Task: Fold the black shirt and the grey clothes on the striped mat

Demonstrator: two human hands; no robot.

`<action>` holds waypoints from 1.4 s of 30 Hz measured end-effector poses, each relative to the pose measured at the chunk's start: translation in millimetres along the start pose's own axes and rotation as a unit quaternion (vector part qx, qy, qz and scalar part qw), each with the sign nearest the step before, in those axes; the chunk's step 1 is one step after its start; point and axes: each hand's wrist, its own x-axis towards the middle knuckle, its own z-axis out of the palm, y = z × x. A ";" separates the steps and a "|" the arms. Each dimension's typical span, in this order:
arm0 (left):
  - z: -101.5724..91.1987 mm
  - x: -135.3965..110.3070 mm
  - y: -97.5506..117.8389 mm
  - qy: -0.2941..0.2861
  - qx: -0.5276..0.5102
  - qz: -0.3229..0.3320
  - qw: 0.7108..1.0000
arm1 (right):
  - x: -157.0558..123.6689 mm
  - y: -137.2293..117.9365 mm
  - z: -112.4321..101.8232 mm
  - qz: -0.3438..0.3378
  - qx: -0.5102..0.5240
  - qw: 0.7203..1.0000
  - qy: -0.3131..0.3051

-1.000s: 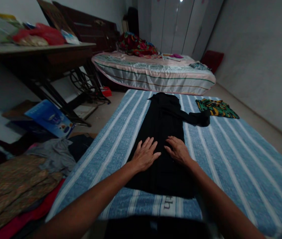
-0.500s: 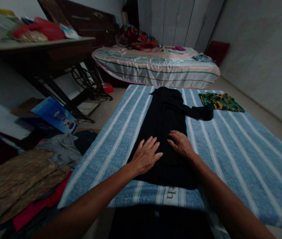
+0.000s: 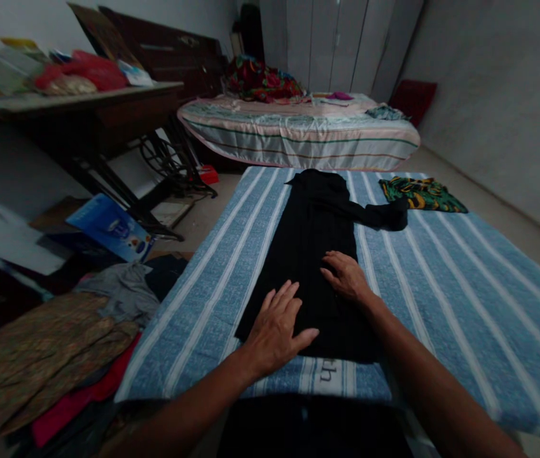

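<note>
A black long-sleeved garment (image 3: 312,235) lies lengthwise on a blue cloth with white stripes (image 3: 446,299). Its body is folded narrow, and one sleeve sticks out to the right near the far end. My left hand (image 3: 276,331) rests flat on the near left part of the garment, fingers stretched and thumb spread. On the right side of the garment lies my right hand (image 3: 346,275), palm down, its fingers slightly bent and apart from the thumb. Neither hand grips the fabric.
A folded green and yellow patterned cloth (image 3: 422,194) lies at the far right. Piled clothes (image 3: 50,343) and a blue box (image 3: 112,229) are at the left. A sewing machine table (image 3: 107,98) stands behind them, and a bed (image 3: 298,130) is at the back.
My left hand has slid toward me over the garment, and its thumb is spread wider. My right hand has stayed nearly in place. The garment's near left corner now shows.
</note>
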 end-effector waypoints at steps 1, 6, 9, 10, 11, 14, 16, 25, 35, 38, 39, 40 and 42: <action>0.7 -0.7 1.5 0.009 0.000 -0.005 1.000 | 0.1 0.1 0.0 0.000 0.001 1.000 0.000; 5.0 2.4 5.2 0.022 0.001 -0.061 0.998 | 0.4 0.3 -0.3 0.000 0.004 1.000 0.003; 5.0 5.9 5.2 0.030 -0.003 -0.071 0.997 | 0.6 0.6 -0.7 0.000 0.007 1.000 0.003; 3.9 6.9 5.0 0.033 -0.011 -0.072 0.997 | 0.7 0.6 -0.9 0.001 0.008 1.000 0.003; 2.3 7.8 4.5 0.034 -0.024 -0.076 0.996 | 0.8 0.5 -1.1 0.001 0.009 1.000 0.003; -5.4 10.0 2.2 0.032 -0.092 -0.112 0.989 | 0.9 0.2 -1.6 0.002 0.013 1.000 0.001; -11.0 10.5 0.4 0.026 -0.140 -0.137 0.980 | 1.0 0.1 -1.4 0.002 0.016 1.000 -0.001; -15.6 5.9 -1.0 0.032 -0.193 -0.135 0.971 | 0.7 1.1 0.2 0.008 0.023 1.000 0.007; 4.9 -3.3 -8.4 0.054 -0.052 0.013 0.997 | 1.3 0.9 -0.3 0.004 0.021 1.000 0.008; 9.0 -5.8 -10.6 0.066 -0.032 0.036 0.997 | 1.4 1.2 -0.2 0.004 0.021 1.000 0.007; 10.2 -6.5 -11.0 0.071 -0.028 0.040 0.996 | 1.3 1.2 -0.1 0.004 0.020 1.000 0.008; 11.5 -7.1 -11.3 0.078 -0.024 0.044 0.996 | 1.2 1.2 0.0 0.003 0.020 1.000 0.008; 13.8 -8.3 -11.8 0.093 -0.018 0.050 0.994 | 1.0 1.0 0.5 0.005 0.019 1.000 0.009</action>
